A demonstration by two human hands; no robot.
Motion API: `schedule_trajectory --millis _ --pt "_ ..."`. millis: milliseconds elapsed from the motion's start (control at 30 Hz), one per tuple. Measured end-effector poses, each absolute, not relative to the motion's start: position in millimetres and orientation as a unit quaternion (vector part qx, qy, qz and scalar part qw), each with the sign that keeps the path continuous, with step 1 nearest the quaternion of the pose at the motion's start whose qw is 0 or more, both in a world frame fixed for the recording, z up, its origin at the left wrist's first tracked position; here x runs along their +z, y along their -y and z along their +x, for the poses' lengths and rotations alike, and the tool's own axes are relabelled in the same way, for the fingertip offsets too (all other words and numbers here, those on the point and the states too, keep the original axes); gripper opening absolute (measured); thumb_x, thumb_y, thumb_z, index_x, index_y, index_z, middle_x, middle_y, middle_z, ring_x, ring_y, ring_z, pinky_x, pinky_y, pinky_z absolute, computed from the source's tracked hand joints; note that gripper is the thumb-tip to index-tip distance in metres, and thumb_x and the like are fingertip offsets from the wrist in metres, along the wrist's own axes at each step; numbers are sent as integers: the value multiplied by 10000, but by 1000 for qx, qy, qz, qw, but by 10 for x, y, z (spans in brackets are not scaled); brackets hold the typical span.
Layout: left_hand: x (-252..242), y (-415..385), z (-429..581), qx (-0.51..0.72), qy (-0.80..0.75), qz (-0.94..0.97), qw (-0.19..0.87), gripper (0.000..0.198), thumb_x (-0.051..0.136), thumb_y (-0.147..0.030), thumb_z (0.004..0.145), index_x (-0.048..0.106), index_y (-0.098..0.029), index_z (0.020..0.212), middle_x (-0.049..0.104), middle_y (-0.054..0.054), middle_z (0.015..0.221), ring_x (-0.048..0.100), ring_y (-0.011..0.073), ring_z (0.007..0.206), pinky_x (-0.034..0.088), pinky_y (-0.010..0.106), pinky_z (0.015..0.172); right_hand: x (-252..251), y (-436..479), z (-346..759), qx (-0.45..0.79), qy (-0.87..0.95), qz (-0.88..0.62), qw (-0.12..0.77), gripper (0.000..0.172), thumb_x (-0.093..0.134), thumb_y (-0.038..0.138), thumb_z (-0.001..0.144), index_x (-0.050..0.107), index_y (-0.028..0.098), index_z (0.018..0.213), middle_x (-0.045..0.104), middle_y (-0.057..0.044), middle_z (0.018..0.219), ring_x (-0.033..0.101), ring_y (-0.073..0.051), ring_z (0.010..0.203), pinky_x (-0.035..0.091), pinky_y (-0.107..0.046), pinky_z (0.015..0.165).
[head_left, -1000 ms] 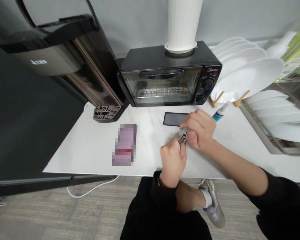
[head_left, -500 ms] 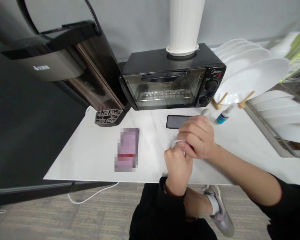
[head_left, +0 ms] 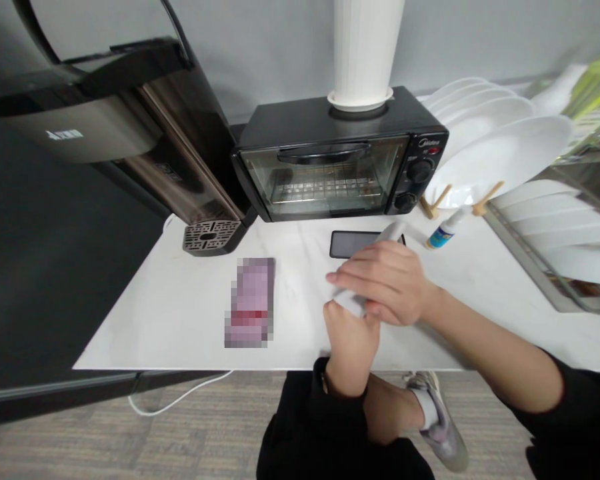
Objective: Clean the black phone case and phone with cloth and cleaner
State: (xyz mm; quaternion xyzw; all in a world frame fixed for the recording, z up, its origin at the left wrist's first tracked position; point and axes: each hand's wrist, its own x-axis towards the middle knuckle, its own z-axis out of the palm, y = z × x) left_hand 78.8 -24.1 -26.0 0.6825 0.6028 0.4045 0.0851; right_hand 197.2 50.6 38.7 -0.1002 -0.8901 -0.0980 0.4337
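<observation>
My left hand (head_left: 353,340) is closed in a fist around a smooth white object (head_left: 351,302) above the counter's front part. Over that object lies my right hand (head_left: 390,277), its fingers stretched across the top and the thumb below, close against my left hand. A rounded pale end shows past the right hand's knuckles. Most of the object is covered, so its kind is unclear. Just behind the right hand, a dark-framed phone-like slab (head_left: 349,245) lies on the white counter (head_left: 300,307). To the right stands a small spray bottle (head_left: 441,235) with a blue label.
A purple, pixelated flat item (head_left: 250,300) lies left of my hands. Behind are a black toaster oven (head_left: 325,177) with a white pot (head_left: 365,53) on top and a drink dispenser (head_left: 180,160). White plates (head_left: 500,150) and a dish rack (head_left: 525,260) stand at right.
My right hand's fingers have straightened from a curled grip and reach further left. More of the white object shows beyond and below that hand. The view has shifted slightly.
</observation>
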Motion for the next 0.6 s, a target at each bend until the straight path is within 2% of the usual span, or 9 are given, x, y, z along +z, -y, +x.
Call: schedule_trajectory --millis 67,100,167,233,267,367,433,500,600 --pt "-209 238 781 410 -614 671 72 182 572 -98 900 702 -199 824 737 82 747 686 221 661 467 320 609 399 -536 2012 -17 851 -160 501 190 447 350 1084 616 269 1114 761 -22 1037 699 -183 871 537 -369 733" --pt "-178 242 783 409 -620 666 68 181 572 -93 903 718 -197 876 747 78 766 695 218 673 471 310 610 402 -548 2028 5 825 -201 528 163 474 354 1076 607 261 1062 753 -34 1000 689 -189 837 520 -374 710" --pt "-135 257 791 403 -631 659 73 198 575 -92 914 734 -198 964 755 63 779 705 205 676 470 287 599 396 -553 2034 -1 801 -256 540 285 408 405 1096 589 249 941 726 -60 934 657 -214 819 487 -406 719" --pt "-138 275 799 397 -637 656 73 170 588 -106 912 733 -195 917 741 52 737 702 201 654 471 279 589 384 -535 2006 -54 822 -243 513 422 305 456 1116 594 240 896 710 -73 906 630 -234 844 470 -435 762" --pt "-156 283 802 397 -639 656 65 152 596 -120 904 721 -192 856 727 53 707 699 208 645 477 283 585 379 -521 1988 -88 840 -209 493 434 300 459 1119 608 243 902 711 -60 902 626 -230 855 471 -434 787" --pt "-217 299 809 408 -633 657 22 120 606 -163 877 696 -173 798 722 88 706 700 242 649 507 316 587 383 -499 1971 -168 870 -117 448 305 413 407 1111 649 271 972 712 11 875 627 -180 822 473 -367 783" --pt "-215 299 814 408 -627 663 18 121 593 -156 887 709 -166 851 733 87 728 706 237 660 519 313 598 392 -516 2004 -142 864 -149 459 336 409 465 1103 645 258 983 665 18 784 586 -161 704 442 -344 688" --pt "-178 294 817 404 -621 670 44 153 582 -124 911 725 -179 915 748 63 751 717 211 675 518 282 613 395 -547 2043 -54 837 -234 492 480 311 559 1098 613 226 929 577 4 700 517 -159 614 388 -344 599" --pt "-129 283 811 410 -621 664 66 191 577 -98 920 741 -180 971 766 59 780 728 201 683 505 270 609 386 -565 2043 -3 817 -279 504 558 202 559 1103 582 217 878 580 -42 758 543 -188 684 406 -357 620"
